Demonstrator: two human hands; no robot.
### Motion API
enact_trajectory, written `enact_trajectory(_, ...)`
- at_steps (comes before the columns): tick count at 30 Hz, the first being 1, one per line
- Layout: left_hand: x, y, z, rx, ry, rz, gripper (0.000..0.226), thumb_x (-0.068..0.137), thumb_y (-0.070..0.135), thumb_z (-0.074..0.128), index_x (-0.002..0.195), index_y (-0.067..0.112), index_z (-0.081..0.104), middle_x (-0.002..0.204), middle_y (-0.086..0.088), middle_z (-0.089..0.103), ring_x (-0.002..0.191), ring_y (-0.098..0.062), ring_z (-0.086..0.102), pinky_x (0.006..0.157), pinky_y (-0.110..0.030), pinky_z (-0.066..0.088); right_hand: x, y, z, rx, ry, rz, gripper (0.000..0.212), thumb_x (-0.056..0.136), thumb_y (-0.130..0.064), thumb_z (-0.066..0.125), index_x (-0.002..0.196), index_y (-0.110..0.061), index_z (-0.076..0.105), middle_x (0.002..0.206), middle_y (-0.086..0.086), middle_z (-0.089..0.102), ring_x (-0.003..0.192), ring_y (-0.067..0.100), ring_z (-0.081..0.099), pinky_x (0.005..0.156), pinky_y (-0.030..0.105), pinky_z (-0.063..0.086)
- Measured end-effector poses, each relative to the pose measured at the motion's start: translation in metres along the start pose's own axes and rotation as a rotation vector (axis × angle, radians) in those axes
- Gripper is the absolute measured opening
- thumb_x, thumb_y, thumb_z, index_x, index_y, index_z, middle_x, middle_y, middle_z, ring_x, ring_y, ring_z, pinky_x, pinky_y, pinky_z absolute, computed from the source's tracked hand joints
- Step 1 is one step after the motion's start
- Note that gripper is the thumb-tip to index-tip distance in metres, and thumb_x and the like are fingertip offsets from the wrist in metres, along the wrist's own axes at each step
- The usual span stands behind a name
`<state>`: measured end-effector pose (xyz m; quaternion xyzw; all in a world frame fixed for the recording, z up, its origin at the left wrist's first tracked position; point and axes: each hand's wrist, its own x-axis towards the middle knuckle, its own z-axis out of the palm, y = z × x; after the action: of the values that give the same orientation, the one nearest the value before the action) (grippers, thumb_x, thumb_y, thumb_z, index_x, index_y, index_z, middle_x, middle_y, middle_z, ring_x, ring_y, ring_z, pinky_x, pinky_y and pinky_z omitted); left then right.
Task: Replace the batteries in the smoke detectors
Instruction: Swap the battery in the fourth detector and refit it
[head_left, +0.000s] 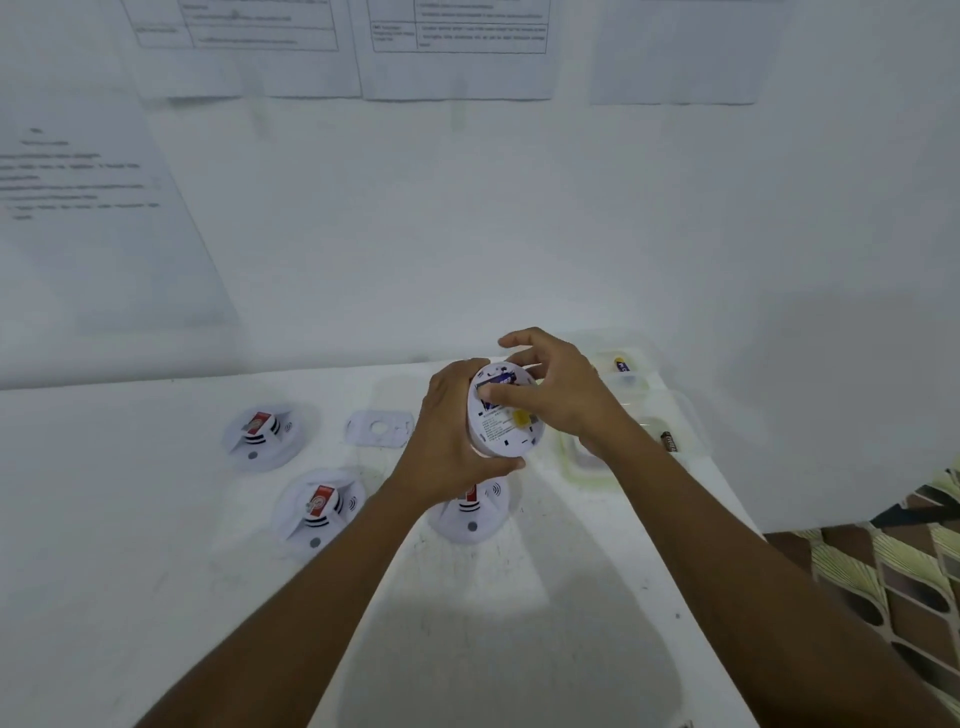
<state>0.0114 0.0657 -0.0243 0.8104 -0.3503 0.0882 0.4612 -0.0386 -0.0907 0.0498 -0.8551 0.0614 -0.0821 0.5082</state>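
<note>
At the right of the white table (156, 545), the farther tray (642, 382) holds a yellow-and-blue battery (621, 364), the nearer tray (586, 463) a dark battery (669, 442). At frame centre the left hand (445, 441) grips an upturned smoke detector (508, 434); the right hand (563, 400) pinches its blue battery (494, 387).

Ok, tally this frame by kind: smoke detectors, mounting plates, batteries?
Round white plastic smoke detectors: 4 (one held, three on the white table:)
Flat white plastic mounting plate: 1
Batteries: 3 (one in the held detector, two in clear plastic trays:)
Total: 8
</note>
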Motion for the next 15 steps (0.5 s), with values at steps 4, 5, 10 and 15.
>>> enact_trajectory(4,-0.012,0.001,-0.016,0.011,-0.028,0.002,0.094,0.059,0.062,0.078,0.134,0.026,0.035,0.134,0.001,0.042,0.125,-0.015,0.041,0.108,-0.040,0.038,0.001,-0.003,0.016,0.067,-0.006,0.027,0.054,0.065,-0.034,0.090,0.112,-0.034,0.062,0.103,-0.002,0.066,0.088,0.014,0.067,0.073,0.033,0.061)
enact_trajectory(5,-0.014,0.000,-0.019,-0.009,-0.025,0.028,0.093,0.061,0.072,0.071,0.133,0.026,0.034,0.131,0.003,0.041,0.122,-0.011,0.039,0.107,-0.041,0.038,0.003,-0.004,0.021,0.097,-0.005,0.041,0.053,0.065,-0.033,0.090,0.110,-0.035,0.063,0.102,0.000,0.065,0.088,0.015,0.068,0.073,0.034,0.061)
enact_trajectory(10,-0.029,-0.022,-0.049,-0.077,-0.091,-0.051,0.089,0.062,0.035,0.089,0.131,0.028,0.034,0.127,0.018,0.038,0.119,0.020,0.031,0.104,-0.016,0.034,0.011,-0.006,0.048,0.216,-0.060,0.027,0.046,0.071,-0.020,0.087,0.110,-0.026,0.064,0.098,0.008,0.071,0.086,0.026,0.071,0.074,0.037,0.061)
enact_trajectory(15,-0.040,-0.061,-0.093,-0.059,-0.089,-0.101,0.094,0.053,0.048,0.087,0.129,0.040,0.034,0.131,0.026,0.036,0.125,0.003,0.035,0.103,-0.006,0.030,0.028,-0.020,0.077,0.270,-0.133,0.026,0.035,0.082,-0.005,0.077,0.113,-0.015,0.063,0.092,0.008,0.074,0.073,0.012,0.069,0.056,0.018,0.050)
